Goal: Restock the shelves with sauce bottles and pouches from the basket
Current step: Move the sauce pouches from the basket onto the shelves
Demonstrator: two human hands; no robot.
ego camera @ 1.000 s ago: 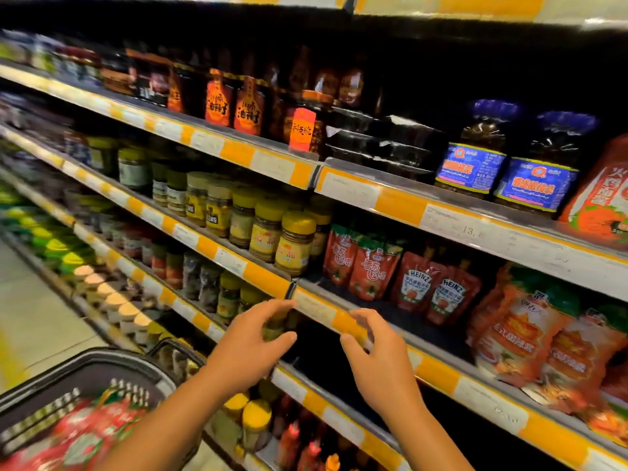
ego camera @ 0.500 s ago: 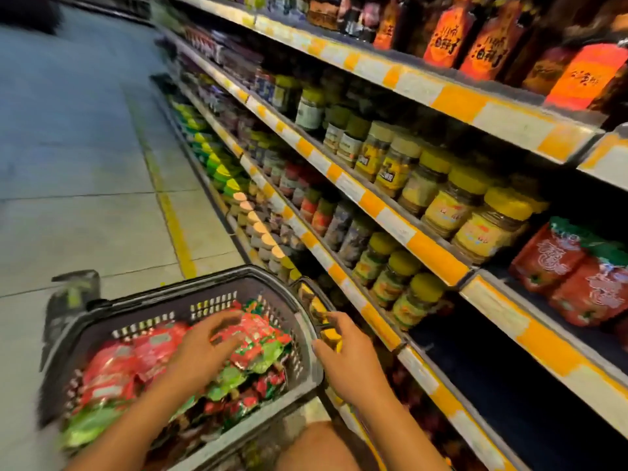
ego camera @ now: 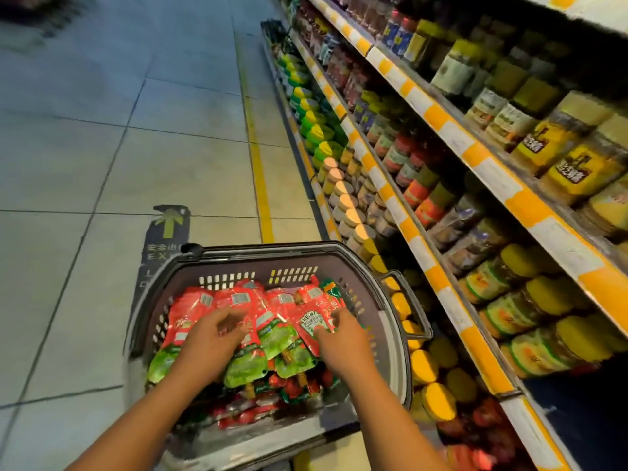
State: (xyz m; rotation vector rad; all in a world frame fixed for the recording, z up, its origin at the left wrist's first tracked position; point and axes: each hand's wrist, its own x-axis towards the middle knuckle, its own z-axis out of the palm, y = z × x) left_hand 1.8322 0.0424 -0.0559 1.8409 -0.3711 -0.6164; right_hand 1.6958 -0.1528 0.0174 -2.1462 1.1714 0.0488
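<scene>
A dark grey shopping basket [ego camera: 258,258] stands on the floor in front of me, filled with several red and green sauce pouches [ego camera: 268,329]. Both hands are down inside it. My left hand [ego camera: 210,338] rests on the pouches at the basket's middle left, fingers spread and curling. My right hand [ego camera: 339,334] lies on a red pouch with a white label [ego camera: 311,322] at the right side, fingertips touching it. Neither hand has visibly closed around a pouch. The shelves [ego camera: 438,277] run along the right, edged in yellow and white.
Jars with yellow lids [ego camera: 557,294] fill the shelf level to the right of the basket; more jars and bottles line the levels above and below. The tiled aisle floor [ego camera: 102,164] with a yellow line [ego camera: 260,178] and a green exit arrow [ego camera: 168,222] stretches to the left.
My view has swung from the shelf down to the basket. Both hands have dropped from the shelf edge into the basket and now rest on the pouches.
</scene>
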